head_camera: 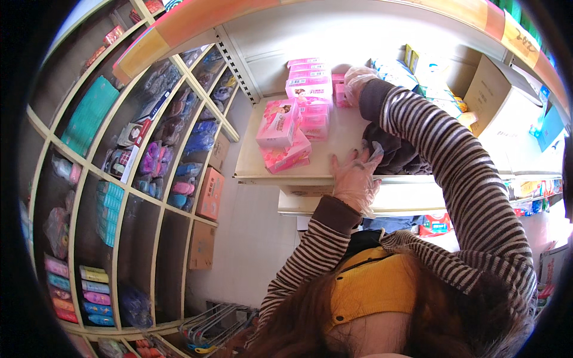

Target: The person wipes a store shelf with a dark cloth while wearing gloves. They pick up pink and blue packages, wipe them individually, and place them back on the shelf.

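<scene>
My left hand [356, 181], in a clear plastic glove, rests with fingers apart on the front edge of a white metal shelf [250, 163]. Beside its fingertips lies a dark crumpled cloth [398, 154]. My right hand [358, 83], also gloved, reaches to the back of the shelf beside small pink boxes [340, 95]; its fingers are partly hidden, so its hold cannot be told. Left of it stand stacked pink boxes with a printed picture [309, 87]. Nearer the front, one pink box [277, 123] lies tilted on another [288, 154].
Blue and white packets [394, 71] and a large cardboard box [492, 94] stand at the right of the shelf. An orange-edged upper shelf [215, 15] arches overhead. A cubby rack [154, 215] with bagged goods lines the left side. Wire hooks [219, 324] lie low down.
</scene>
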Motion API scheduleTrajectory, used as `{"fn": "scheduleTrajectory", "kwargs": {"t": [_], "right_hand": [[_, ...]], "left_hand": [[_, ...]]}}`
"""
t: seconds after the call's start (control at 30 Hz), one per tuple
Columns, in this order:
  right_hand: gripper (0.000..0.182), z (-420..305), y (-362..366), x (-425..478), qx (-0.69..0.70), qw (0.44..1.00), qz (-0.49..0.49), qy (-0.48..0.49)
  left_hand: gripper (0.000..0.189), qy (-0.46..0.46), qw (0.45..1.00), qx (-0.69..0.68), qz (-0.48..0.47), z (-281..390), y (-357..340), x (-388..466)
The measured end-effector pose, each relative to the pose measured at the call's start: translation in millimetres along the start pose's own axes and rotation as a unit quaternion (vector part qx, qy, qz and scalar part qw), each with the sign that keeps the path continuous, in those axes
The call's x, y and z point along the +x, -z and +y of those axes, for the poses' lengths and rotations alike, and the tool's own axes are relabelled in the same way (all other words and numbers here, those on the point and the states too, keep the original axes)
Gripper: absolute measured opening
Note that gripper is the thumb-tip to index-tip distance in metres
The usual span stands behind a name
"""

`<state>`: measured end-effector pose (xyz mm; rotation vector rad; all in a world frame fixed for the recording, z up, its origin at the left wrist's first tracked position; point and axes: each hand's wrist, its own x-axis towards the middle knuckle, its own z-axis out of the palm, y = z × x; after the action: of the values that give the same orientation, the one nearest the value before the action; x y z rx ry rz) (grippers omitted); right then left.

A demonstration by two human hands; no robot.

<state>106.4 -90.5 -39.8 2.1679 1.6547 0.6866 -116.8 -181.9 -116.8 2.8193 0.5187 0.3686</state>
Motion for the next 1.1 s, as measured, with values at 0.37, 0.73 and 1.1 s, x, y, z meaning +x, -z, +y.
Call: {"fn": "scheduleTrajectory", "kwargs": {"t": [0.37,0.73,1.1], "right_hand": [[0.034,11.7,82.7,7.9,0.464,0.867,0.171,0.055],[0.021,-60.9,114.4,7.3,0.118,0.918,0.230,0.300],[0.064,-89.5,148.1,-42.9,0.105,0.973,-0.045,0.200]], "left_hand": [[0.063,0.000,1.000,0.000,0.020,0.2,-5.8,-0.6],[0.067,0.003,1.000,0.029,0.002,-0.5,-6.1,-2.3],[0.048,-0.009,0.999,0.041,0.004,-9.4,-18.8,1.0]]}}
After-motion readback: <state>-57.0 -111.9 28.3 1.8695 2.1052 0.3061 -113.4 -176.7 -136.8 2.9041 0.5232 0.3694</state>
